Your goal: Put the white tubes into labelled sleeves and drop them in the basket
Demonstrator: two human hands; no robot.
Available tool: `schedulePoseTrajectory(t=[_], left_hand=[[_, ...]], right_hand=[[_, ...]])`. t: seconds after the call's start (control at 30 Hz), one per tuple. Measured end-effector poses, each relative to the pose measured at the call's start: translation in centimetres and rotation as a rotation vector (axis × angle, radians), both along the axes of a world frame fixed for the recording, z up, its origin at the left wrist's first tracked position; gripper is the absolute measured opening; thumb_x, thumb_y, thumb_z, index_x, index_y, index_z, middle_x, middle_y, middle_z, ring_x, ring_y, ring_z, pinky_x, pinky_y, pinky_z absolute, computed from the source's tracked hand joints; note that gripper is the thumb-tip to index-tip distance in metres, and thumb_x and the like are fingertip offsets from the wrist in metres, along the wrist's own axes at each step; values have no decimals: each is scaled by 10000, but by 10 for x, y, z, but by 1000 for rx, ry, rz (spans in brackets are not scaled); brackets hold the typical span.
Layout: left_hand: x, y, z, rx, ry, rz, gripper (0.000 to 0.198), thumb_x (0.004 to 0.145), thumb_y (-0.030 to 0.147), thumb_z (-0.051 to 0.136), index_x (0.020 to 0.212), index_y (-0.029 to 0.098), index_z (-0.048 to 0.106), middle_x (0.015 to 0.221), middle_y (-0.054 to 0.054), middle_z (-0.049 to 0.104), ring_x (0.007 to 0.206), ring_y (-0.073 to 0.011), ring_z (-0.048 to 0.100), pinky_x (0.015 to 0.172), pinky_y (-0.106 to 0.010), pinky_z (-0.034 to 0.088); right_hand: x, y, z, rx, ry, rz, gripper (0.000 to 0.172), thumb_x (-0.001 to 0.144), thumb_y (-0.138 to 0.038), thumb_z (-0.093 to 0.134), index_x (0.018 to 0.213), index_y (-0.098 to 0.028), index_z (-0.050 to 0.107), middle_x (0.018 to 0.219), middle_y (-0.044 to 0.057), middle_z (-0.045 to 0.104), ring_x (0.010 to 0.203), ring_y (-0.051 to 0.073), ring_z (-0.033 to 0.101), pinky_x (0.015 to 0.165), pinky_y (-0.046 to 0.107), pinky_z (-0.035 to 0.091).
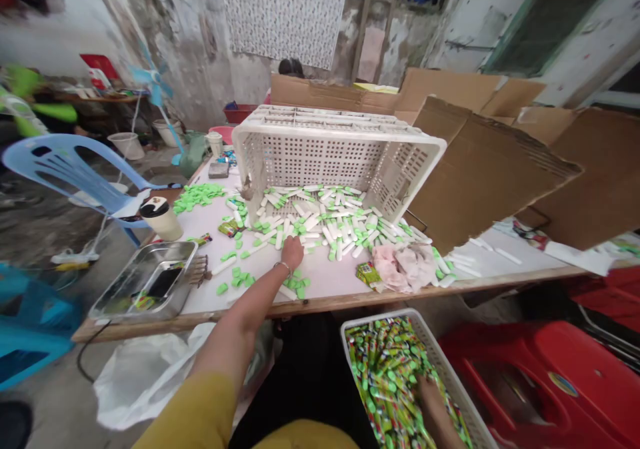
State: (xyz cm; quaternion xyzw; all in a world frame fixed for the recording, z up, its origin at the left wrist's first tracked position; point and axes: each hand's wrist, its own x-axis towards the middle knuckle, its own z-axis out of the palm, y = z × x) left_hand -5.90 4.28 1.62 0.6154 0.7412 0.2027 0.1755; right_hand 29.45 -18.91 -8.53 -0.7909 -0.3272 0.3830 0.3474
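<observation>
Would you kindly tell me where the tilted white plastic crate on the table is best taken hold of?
Take the tilted white plastic crate by its thick upper rim, coming from above on the near side. That rim stands free and gives a firm edge, whereas the lower edge sits among the white tubes and green caps.

The crate is matt white plastic, and the tubes and green caps look like smooth plastic too (the wrappers in the basket are far glossier). The cardboard sheets look rough, the tray dull metal, the table edge plain wood.
</observation>
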Motion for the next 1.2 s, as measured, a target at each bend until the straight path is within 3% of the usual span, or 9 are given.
schedulePoseTrajectory(t=[0.03,0.2,0.3,0.37,0.47,0.6,0.8,0.97,1.2], left_hand=[[0,3,-1,-15,20,-8,223,769,131,483,984,80,519,1077,-167,509,1031,-240,460,887,-320,325],[6,5,5,-88,91,-67,312,756,64,431,1066,70,461,967,-179,572,936,-252,539,775,-318,371],[16,-11,14,-99,64,-119,415,722,96,476,1134,109,428,872,-118,602,823,-245,571,697,-313,386],[26,-32,21,-62,-107,-211,395,708,156,511,1100,156,463,822,-54,602,747,-203,561,659,-285,393],[45,-74,29,-17,-530,-423,218,696,270,557,881,153,559,747,-6,579,678,-147,521,625,-244,401],[60,-116,36,-125,-811,-479,257,660,326,608,834,137,592,681,15,562,619,-113,493,579,-215,385],[58,-136,37,-107,-838,-359,159,663,281,580,656,122,571,574,22,522,558,-96,461,530,-200,352],[54,-143,43,-151,-867,-382,190,655,310,593,663,120,584,546,23,512,519,-87,444,505,-197,335],[58,-150,52,-100,-974,-308,253,692,352,581,813,130,587,571,26,509,529,-91,457,504,-196,345]], right_hand=[[-10,10,8,22,43,-62,311,543,-510,529,445,-254,384,373,-28,375,357,151,358,387,298,276],[-67,54,61,337,206,102,146,528,-337,624,604,-227,566,568,-14,560,539,171,481,519,289,368],[-94,70,85,402,316,136,281,494,-244,693,753,-212,589,532,-55,528,521,144,472,523,262,365],[-109,77,95,424,434,175,306,478,-216,726,738,-196,566,540,-65,528,523,123,477,533,247,371],[-128,82,105,436,551,247,299,483,-216,753,693,-175,544,580,-64,542,549,100,486,557,231,381],[-146,82,116,413,603,325,309,486,-218,770,701,-162,554,570,-69,538,542,87,484,543,216,381],[-151,73,135,349,654,435,319,470,-258,786,713,-156,607,641,-18,618,593,115,541,569,234,412],[-141,66,140,168,793,500,295,567,-373,743,690,-142,607,555,-27,575,475,83,497,431,184,323],[-137,64,137,306,729,422,363,520,-360,777,579,-167,476,464,-66,514,410,66,427,408,185,297]])
